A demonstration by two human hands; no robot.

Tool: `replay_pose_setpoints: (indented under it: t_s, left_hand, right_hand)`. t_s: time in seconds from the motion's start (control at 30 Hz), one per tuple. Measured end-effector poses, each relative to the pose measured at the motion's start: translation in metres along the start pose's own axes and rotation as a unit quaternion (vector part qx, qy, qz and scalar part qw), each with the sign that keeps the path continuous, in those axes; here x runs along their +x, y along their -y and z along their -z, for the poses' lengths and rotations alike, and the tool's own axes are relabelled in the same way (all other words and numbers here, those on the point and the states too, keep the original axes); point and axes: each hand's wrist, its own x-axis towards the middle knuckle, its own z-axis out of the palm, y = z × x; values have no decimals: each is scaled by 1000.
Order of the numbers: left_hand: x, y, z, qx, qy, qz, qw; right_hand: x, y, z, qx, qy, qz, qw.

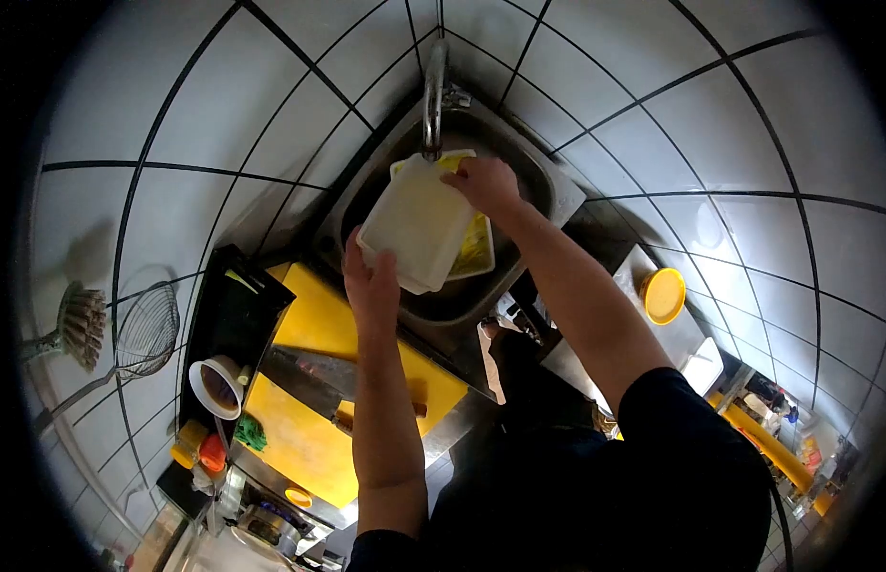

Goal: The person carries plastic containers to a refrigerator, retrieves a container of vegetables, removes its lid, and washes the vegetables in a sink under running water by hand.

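Note:
A white rectangular container (419,219) is held tilted over the metal sink (536,186), just below the tap (433,105). My left hand (371,286) grips its lower left corner, with the thumb on the near edge. At its upper right edge, my right hand (483,184) has its fingers curled round the rim. Beneath it in the sink lies another white container (478,250) with something yellow inside, partly hidden by the held one.
Left of the sink are yellow cutting boards (295,439) with a wide-bladed knife (305,377) on them. A white bowl (217,386) stands beyond. A brush (81,327) and a wire skimmer (149,329) hang on the left wall. A round yellow-rimmed container (662,296) sits at right.

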Motion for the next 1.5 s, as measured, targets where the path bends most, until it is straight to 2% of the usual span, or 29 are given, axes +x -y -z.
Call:
replay_pose_setpoints:
  t_s: [0.07, 0.13, 0.23, 0.37, 0.47, 0.57, 0.67, 0.73, 0.77, 0.87, 0.97, 1.07, 1.17, 1.27, 1.37, 1.47, 1.5]
  left_hand:
    - [2, -3, 2, -5, 30, -14, 999]
    - [3, -8, 3, -15, 71, -37, 997]
    - [11, 16, 0, -71, 65, -72, 993]
    - [4, 27, -12, -280, 41, 37, 959]
    - [9, 69, -29, -397, 39, 66, 915]
    - [7, 80, -49, -466, 30, 99, 879]
    - [14, 106, -58, -446, -1, 131, 885]
    - [23, 92, -62, -241, -45, 202, 948]
    - [26, 83, -63, -133, -66, 233, 961]
    - [32, 68, -61, 72, -36, 176, 981]
    - [33, 55, -56, 80, 29, 166, 983]
    - [39, 70, -43, 32, 126, 142, 981]
    - [36, 98, -24, -120, 199, 62, 971]
    - [19, 59, -24, -262, 186, 167, 932]
    - [26, 85, -22, -258, 124, 140, 948]
    - [7, 63, -20, -221, 132, 84, 963]
    - [3, 55, -19, -218, 131, 96, 962]
  right_hand:
    - [3, 16, 12, -52, 5, -40, 998]
    - [-3, 32, 27, -34, 5, -63, 997]
    - [-8, 36, 35, 11, -18, -65, 998]
    - [-14, 27, 31, 183, -72, -70, 978]
    - [-9, 6, -12, 187, -293, -121, 930]
    - [-24, 0, -7, 375, -120, -181, 901]
    - [-47, 10, 6, 339, -146, -74, 927]
    - [-52, 16, 15, 268, -147, -57, 950]
    - [-53, 17, 19, 233, -148, -48, 960]
    - [-51, 24, 22, 128, -194, -48, 972]
    - [-48, 27, 35, 105, -175, -62, 977]
    - [-34, 12, 42, 106, -145, -54, 982]
    - [-11, -10, 30, 221, -62, -8, 973]
    - [1, -15, 24, 306, 61, -98, 945]
    - [-12, -7, 16, 301, -72, 37, 950]
    - [-5, -22, 1, 235, -52, -191, 952]
    - [-8, -27, -12, 261, -28, -220, 940]
